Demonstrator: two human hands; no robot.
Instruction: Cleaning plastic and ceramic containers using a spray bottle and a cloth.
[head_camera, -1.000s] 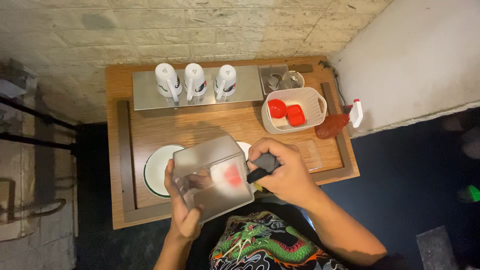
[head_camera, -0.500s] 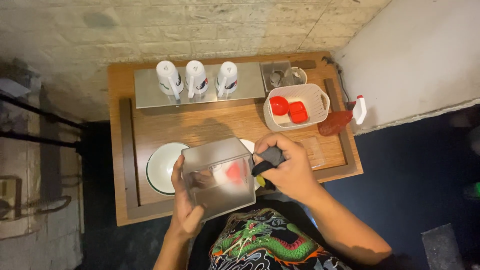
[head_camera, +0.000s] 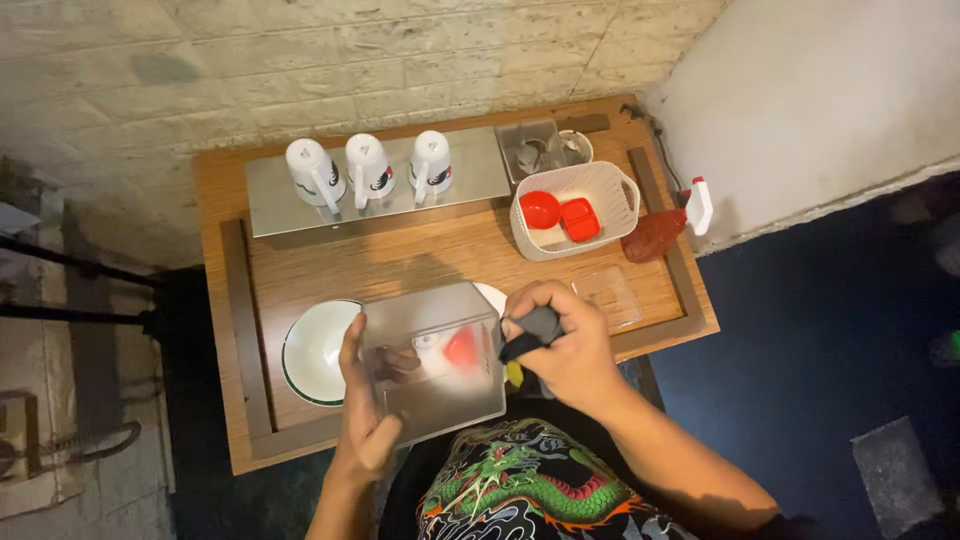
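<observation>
Held level above the wooden table (head_camera: 300, 262): clear lidded container (head_camera: 432, 362), left hand (head_camera: 366, 420) clamped along its edge for support, right hand (head_camera: 560, 345) fisted around a dark handle. Beyond, white bowl (head_camera: 315, 352), then three upturned mugs (head_camera: 368, 165).

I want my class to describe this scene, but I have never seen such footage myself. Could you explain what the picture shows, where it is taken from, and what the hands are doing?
There is no machine here. A person wears a camera on the head, so the one picture looks straight down at their own two hands and a wooden table against a brick wall. The left hand holds a shiny metal tray by its edge. The right hand presses a dark cloth to the tray's other side. Beneath lies a white bowl. Further back, three white cups stand upside down on a metal sheet. To their right sits a white basket with red lids, and beside it a red spray bottle.
</observation>
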